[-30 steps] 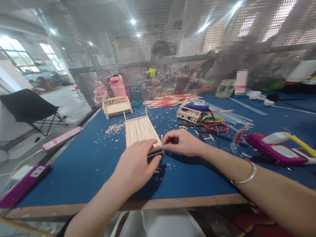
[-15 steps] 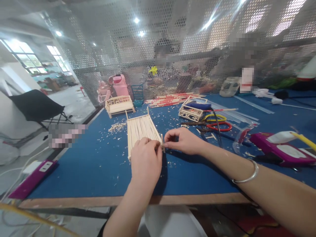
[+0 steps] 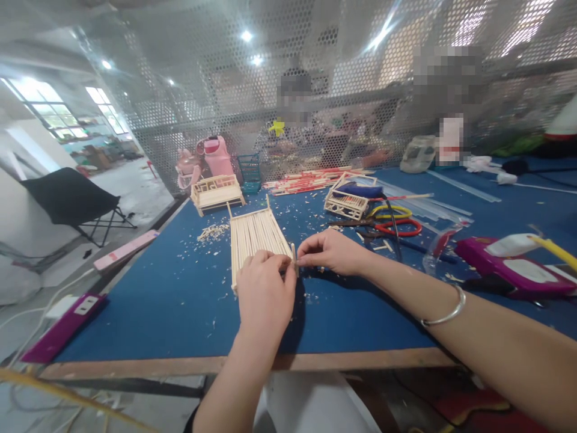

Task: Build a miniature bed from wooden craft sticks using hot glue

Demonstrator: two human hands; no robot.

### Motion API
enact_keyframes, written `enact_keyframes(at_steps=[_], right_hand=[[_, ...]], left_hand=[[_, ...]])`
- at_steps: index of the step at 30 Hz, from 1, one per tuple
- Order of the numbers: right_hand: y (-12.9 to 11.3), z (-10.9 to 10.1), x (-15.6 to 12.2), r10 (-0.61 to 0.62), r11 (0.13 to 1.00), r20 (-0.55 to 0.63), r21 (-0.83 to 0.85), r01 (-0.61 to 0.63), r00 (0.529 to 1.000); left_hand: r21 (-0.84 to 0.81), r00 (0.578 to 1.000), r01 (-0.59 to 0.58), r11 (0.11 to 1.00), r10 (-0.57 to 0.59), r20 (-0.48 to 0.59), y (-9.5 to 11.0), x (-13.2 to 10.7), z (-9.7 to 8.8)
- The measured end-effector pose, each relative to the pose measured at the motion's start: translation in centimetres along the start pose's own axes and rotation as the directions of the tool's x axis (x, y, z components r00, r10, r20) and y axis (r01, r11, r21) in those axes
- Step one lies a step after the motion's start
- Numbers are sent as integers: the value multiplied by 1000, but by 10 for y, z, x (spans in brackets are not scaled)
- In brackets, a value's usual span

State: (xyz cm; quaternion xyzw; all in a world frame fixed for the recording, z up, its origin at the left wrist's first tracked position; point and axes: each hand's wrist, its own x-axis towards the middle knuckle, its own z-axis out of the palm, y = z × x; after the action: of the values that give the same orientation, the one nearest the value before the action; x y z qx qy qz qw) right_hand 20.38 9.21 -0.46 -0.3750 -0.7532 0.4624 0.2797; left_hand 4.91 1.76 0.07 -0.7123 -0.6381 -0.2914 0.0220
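A small bed-like frame of pale wooden sticks [image 3: 256,233] lies on the blue table, with two short posts standing at its far end. My left hand [image 3: 265,291] covers its near end, fingers curled over the sticks and thumb at the right corner. At that same corner my right hand [image 3: 331,252] is closed in a pinch, its fingertips beside a short upright stick [image 3: 293,251]. Whether the right fingertips hold that stick or a smaller piece is hidden. Both hands' fingertips nearly meet there.
Behind stand a finished stick bench [image 3: 219,193] and a smaller stick frame [image 3: 347,203] with a blue-handled tool [image 3: 358,190] on it. Scissors [image 3: 399,226], red-tipped sticks [image 3: 311,180] and a purple device [image 3: 509,267] lie around. Wood scraps [image 3: 214,232] dot the table; a person sits behind the mesh.
The view has shifted slightly. Both hands stay at the frame's near right corner, with the right fingertips still pinched there.
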Motion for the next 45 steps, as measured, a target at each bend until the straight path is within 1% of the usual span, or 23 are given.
enact_keyframes(at_steps=[5,7,8,10,12,14,20,22,25,30,45], right_hand=[[0,-14,-4,-10,999,148,-49,18,989],[0,-17,-5,-38,997,161,-66,49,986],[0,-17,-5,-66,995,138,-63,76,988],[-1,-16,-6,-140,988,36,-60,142,990],[-5,-13,-8,-222,972,-89,-101,213,971],[-8,-9,-9,-287,951,-164,-167,260,944],[-8,5,-4,-435,886,-173,-260,385,884],[-7,7,-1,-463,867,-165,-286,407,871],[-7,9,-1,-475,858,-164,-304,413,865],[-9,11,-4,-483,860,-204,-294,418,851],[-10,13,-5,-452,879,-229,-277,387,862]], left_hand=[[-25,1000,9,1000,-9,1,1,-1,-1],[-36,1000,7,999,-7,0,2,-2,-2],[-37,1000,7,999,-7,-3,2,-3,-2],[-27,1000,15,1000,-15,-11,2,-3,-2],[-10,999,30,999,-30,-13,3,-3,-1],[2,999,45,999,-45,-6,4,-2,0],[32,998,57,998,-56,-18,8,-2,1],[45,998,64,997,-63,-20,8,-3,1],[46,998,64,997,-63,-25,8,-4,1],[33,998,60,998,-59,-29,7,-4,2],[38,997,72,997,-71,-28,9,-2,1]])
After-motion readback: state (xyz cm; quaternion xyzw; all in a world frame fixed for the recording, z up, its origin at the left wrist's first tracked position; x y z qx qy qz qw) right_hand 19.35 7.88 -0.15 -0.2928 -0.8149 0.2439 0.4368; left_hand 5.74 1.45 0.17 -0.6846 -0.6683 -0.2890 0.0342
